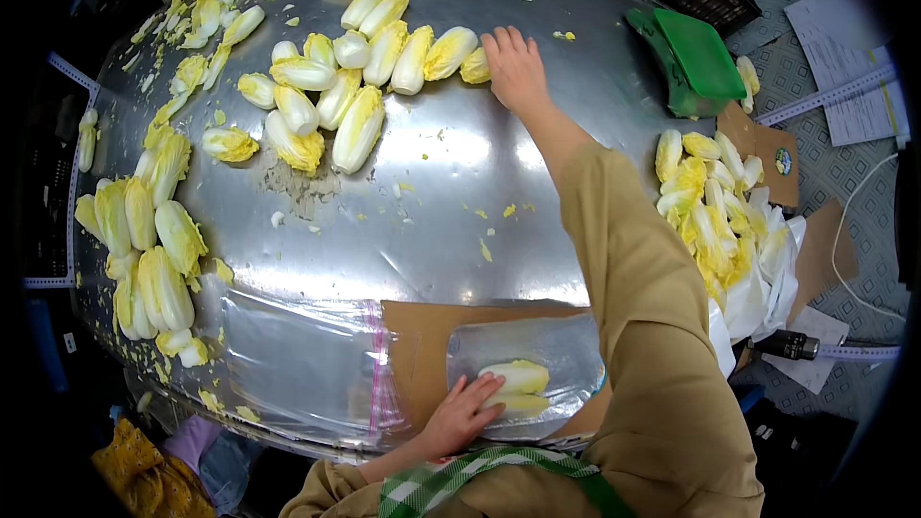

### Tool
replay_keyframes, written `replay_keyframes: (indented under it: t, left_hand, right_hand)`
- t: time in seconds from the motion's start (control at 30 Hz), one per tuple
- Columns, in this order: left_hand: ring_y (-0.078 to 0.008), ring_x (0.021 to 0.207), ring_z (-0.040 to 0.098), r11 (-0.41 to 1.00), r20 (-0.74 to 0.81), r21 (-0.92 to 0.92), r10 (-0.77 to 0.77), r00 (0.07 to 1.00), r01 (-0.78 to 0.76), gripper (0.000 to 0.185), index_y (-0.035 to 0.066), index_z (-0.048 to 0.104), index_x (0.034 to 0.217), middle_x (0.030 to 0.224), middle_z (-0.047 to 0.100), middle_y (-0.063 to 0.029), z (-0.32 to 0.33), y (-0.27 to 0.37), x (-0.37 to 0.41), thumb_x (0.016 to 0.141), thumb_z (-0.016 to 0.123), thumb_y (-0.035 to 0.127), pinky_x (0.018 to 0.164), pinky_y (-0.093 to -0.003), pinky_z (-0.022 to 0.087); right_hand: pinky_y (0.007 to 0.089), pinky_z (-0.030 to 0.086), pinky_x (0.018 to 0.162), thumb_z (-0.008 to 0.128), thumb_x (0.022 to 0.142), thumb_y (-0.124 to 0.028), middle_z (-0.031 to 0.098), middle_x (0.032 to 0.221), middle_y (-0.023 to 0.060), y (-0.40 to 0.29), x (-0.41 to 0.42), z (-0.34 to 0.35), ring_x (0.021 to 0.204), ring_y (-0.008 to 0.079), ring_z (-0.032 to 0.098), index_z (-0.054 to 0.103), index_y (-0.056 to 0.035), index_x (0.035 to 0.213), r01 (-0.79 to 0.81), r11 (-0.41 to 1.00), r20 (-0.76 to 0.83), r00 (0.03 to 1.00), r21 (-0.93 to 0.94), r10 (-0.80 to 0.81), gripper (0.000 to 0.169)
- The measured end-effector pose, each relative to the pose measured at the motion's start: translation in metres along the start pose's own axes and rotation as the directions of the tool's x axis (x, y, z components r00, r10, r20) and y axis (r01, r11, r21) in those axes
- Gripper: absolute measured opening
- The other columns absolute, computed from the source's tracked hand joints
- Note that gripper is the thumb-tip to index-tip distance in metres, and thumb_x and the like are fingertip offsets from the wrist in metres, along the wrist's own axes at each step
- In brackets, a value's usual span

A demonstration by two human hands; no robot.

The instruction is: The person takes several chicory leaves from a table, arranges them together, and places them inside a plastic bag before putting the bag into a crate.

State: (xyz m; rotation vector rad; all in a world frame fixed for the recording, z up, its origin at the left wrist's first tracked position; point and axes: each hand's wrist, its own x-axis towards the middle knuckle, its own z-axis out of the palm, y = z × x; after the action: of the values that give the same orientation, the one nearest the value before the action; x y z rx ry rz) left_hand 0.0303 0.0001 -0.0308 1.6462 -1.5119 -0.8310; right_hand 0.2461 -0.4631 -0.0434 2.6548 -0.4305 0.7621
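My left hand (464,414) lies over the white base end of a small napa cabbage heart (522,375), fingers on it. A paler yellow shape (524,405) shows beside that heart; whether a second one or a reflection, I cannot tell. Beneath them is a shiny translucent sheet (504,338), apparently a plastic bag, over brown cardboard (417,345). My right hand (514,70) is stretched far across the metal table (446,230), palm down. It is right against a small yellow cabbage heart (475,67) at the end of a row; its thumb is hidden.
Trimmed cabbage hearts (352,72) lie mid-table, with more along the left edge (164,288). Clear zip bags (302,360) lie at the front. A green plastic container (694,57) stands back right. Loose leaves (712,230) spill over a white bag at right.
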Motion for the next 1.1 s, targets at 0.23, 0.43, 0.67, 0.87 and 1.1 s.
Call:
replay_keyframes:
  t: [0.23,0.43,0.67,0.87,1.1]
  left_hand:
    - [-0.0361,0.135,0.040,0.999,0.010,-0.044,0.008,1.000,-0.008,0.027,0.010,0.060,0.107,0.144,0.043,-0.0153,-0.002,0.001,0.001,0.080,0.061,0.008,0.106,-0.0605,0.032]
    - [-0.0400,0.132,0.041,0.994,-0.064,0.080,0.083,0.995,-0.077,0.017,0.007,0.055,0.098,0.144,0.042,-0.0175,0.005,0.001,0.003,0.081,0.059,0.008,0.107,-0.0587,0.033]
    - [-0.0339,0.134,0.039,0.975,-0.041,0.213,0.068,0.997,-0.057,0.045,0.007,0.056,0.113,0.143,0.043,-0.0139,0.001,0.007,0.003,0.070,0.066,0.003,0.110,-0.0585,0.028]
    - [-0.0311,0.139,0.031,0.926,0.026,0.378,-0.004,1.000,-0.006,0.083,0.015,0.044,0.139,0.146,0.037,-0.0122,-0.004,0.016,0.011,0.062,0.072,0.006,0.112,-0.0587,0.022]
    - [-0.0319,0.147,0.015,0.915,0.149,0.404,-0.064,0.987,-0.002,0.086,0.017,0.047,0.135,0.158,0.016,-0.0139,-0.016,0.023,0.027,0.056,0.081,0.014,0.113,-0.0603,0.019]
  right_hand:
    - [0.0397,0.046,0.090,0.076,0.070,-0.017,0.066,0.097,0.0040,-0.009,-0.003,-0.089,0.103,0.0215,0.060,0.060,-0.0080,0.112,-0.375,0.846,0.411,0.887,0.380,0.209,0.046]
    - [0.0301,0.051,0.081,0.077,0.075,-0.012,0.065,0.100,0.0053,-0.026,-0.169,-0.267,0.091,0.0125,0.061,0.059,-0.0012,0.109,-0.739,-0.222,0.760,0.649,0.636,0.018,0.040]
    - [0.0268,0.045,0.091,0.074,0.075,-0.001,0.056,0.116,0.0033,-0.074,-0.316,-0.275,0.105,0.0118,0.054,0.050,-0.0046,0.120,-0.799,-0.328,0.848,0.531,0.503,0.007,0.051]
    - [0.0298,0.045,0.093,0.075,0.077,-0.003,0.057,0.116,0.0062,-0.078,-0.333,-0.257,0.107,0.0154,0.054,0.053,-0.0051,0.117,-0.707,-0.293,0.732,0.681,0.644,-0.034,0.046]
    - [0.0347,0.043,0.097,0.080,0.072,-0.014,0.056,0.114,0.0134,-0.036,-0.313,-0.257,0.114,0.0263,0.052,0.054,-0.0053,0.118,-0.358,0.458,0.528,0.785,0.813,-0.324,0.054]
